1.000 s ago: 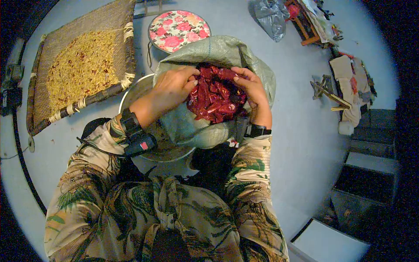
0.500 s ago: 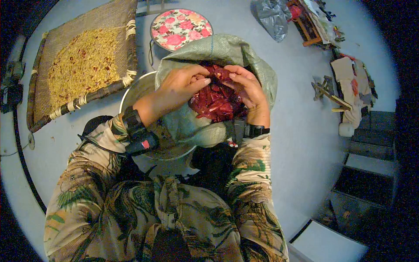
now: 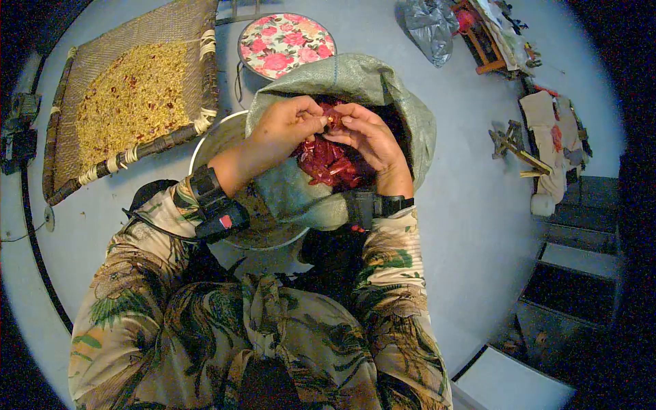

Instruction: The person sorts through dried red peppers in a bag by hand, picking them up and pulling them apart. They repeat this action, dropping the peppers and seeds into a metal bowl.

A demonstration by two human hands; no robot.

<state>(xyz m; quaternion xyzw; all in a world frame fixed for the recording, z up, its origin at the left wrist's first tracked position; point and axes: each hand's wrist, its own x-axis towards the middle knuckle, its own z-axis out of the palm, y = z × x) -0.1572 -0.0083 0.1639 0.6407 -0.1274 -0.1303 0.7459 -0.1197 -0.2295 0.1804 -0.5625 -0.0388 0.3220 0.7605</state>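
A dried red chili (image 3: 333, 119) is held up between both hands, a bit of yellow seed showing on it. My left hand (image 3: 283, 126) pinches its left side with thumb and finger. On the other side my right hand (image 3: 374, 140) grips it the same way. Just below lies a heap of dark red dried chilies (image 3: 330, 169) in the mouth of a green woven sack (image 3: 348, 72). The sack rests over a wide pale basin (image 3: 273, 244), whose inside is partly hidden by my left arm.
On the left sits a woven tray (image 3: 60, 137) with yellow seeds (image 3: 133, 102) and red bits. A round rose-patterned stool (image 3: 287, 44) stands behind the sack. To the right are a grey plastic bag (image 3: 430, 31), a small wooden stand (image 3: 509, 147) and dark steps (image 3: 567, 273).
My right hand has shifted left and turned, coming closer to my left fingertips. The chili is now mostly covered by the fingers.
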